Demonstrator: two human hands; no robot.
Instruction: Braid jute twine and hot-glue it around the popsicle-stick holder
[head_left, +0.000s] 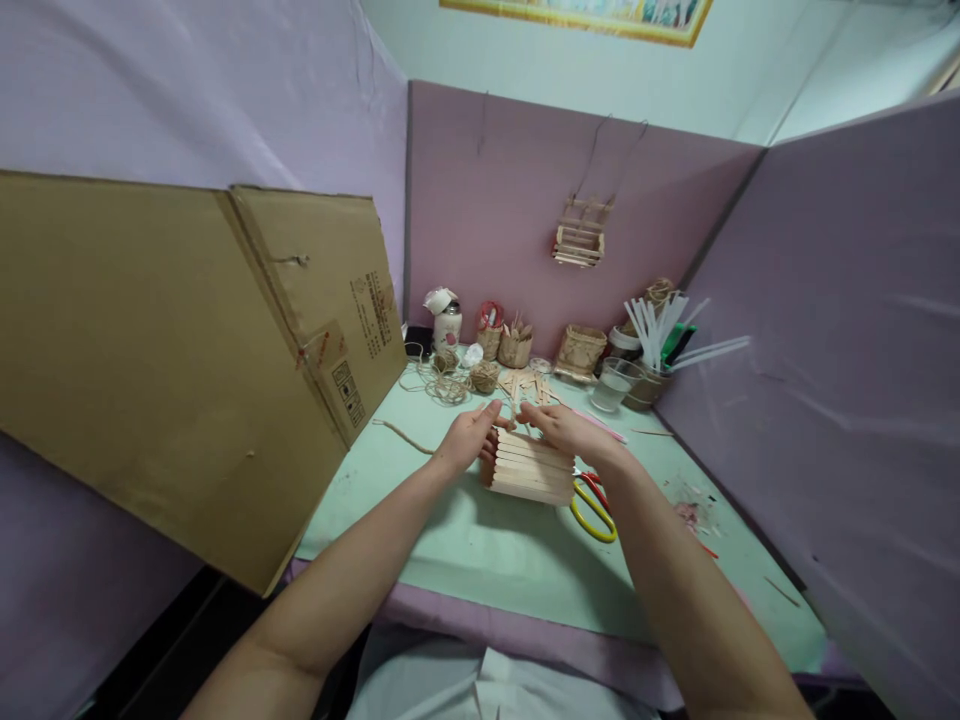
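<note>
A small box of pale craft sticks (pixel 534 468) stands on the table in front of me, its slatted side facing me. My left hand (pixel 474 436) is at its upper left corner, thumb and fingers pinched on a piece of twine. My right hand (pixel 564 428) reaches over the top edge from the right, fingertips closed on the twine close to the left ones. A thicker length of twine (pixel 405 436) runs out to the left across the table. Yellow-handled scissors (pixel 594 515) lie at the box's right side, partly behind my right forearm.
Loose craft sticks (pixel 531 386) lie behind the box, near balls of twine (pixel 484 377). A glass of water (pixel 611 387) and a holder of white glue sticks (pixel 655 335) stand at back right. A large cardboard sheet (pixel 187 370) leans at left. Scraps (pixel 694 515) lie at right.
</note>
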